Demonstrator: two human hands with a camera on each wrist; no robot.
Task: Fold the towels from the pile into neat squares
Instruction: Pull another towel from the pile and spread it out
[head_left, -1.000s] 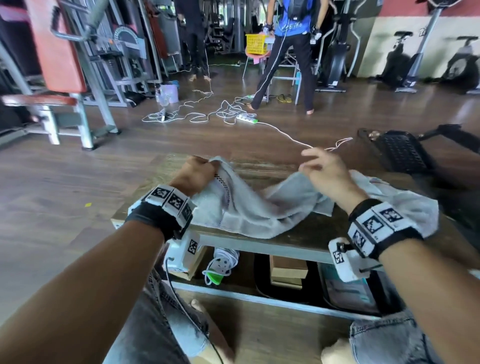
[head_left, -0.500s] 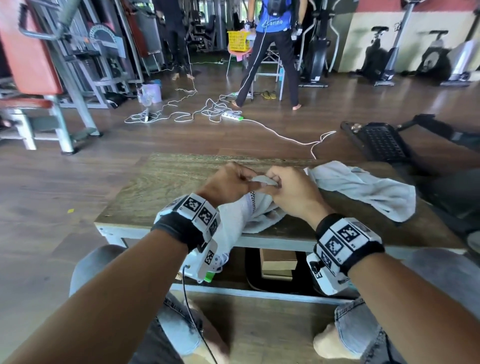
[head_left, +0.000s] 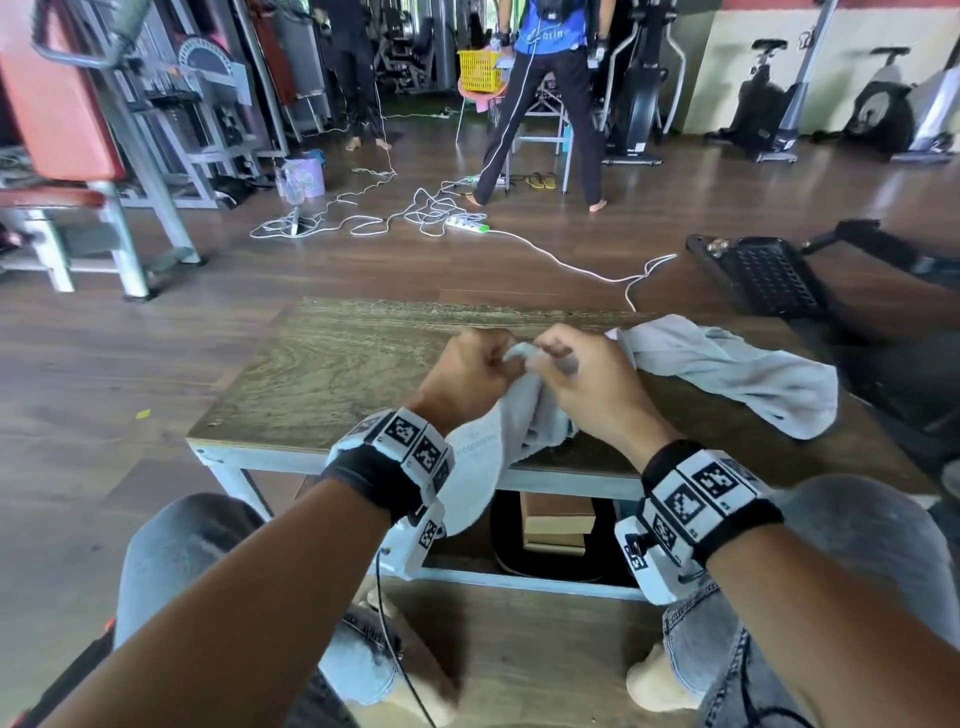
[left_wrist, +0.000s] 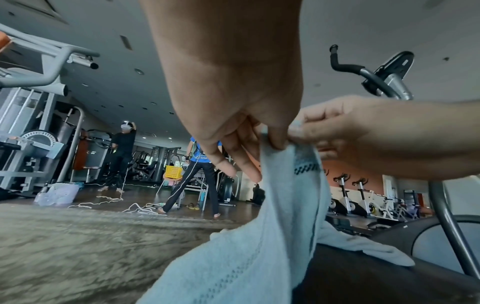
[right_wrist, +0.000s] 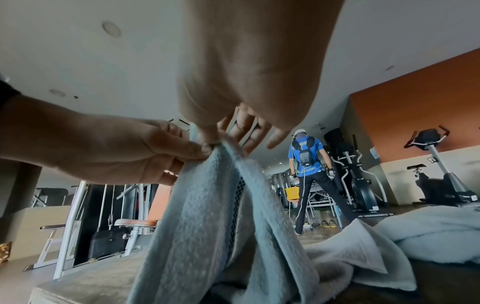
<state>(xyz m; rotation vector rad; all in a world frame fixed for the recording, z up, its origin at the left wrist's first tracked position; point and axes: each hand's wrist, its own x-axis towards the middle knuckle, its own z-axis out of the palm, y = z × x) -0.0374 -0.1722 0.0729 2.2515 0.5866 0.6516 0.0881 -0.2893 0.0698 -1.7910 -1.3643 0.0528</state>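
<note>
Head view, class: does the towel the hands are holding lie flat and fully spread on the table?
No: both hands, left hand and right hand, pinch the towel bunched, hanging over the table edge.

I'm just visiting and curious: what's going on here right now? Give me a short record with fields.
place: gym floor with exercise machines
surface: low wooden table
item in hand: grey towel, lifted at its top edge, the rest draped over the table's near edge
left hand: pinches the towel's top edge
right hand: pinches the same edge, right beside the left
also on table: second towel, crumpled, to the right
fold progress: no neat square visible yet
background: a person in a blue shirt, standing by a yellow basket
</note>
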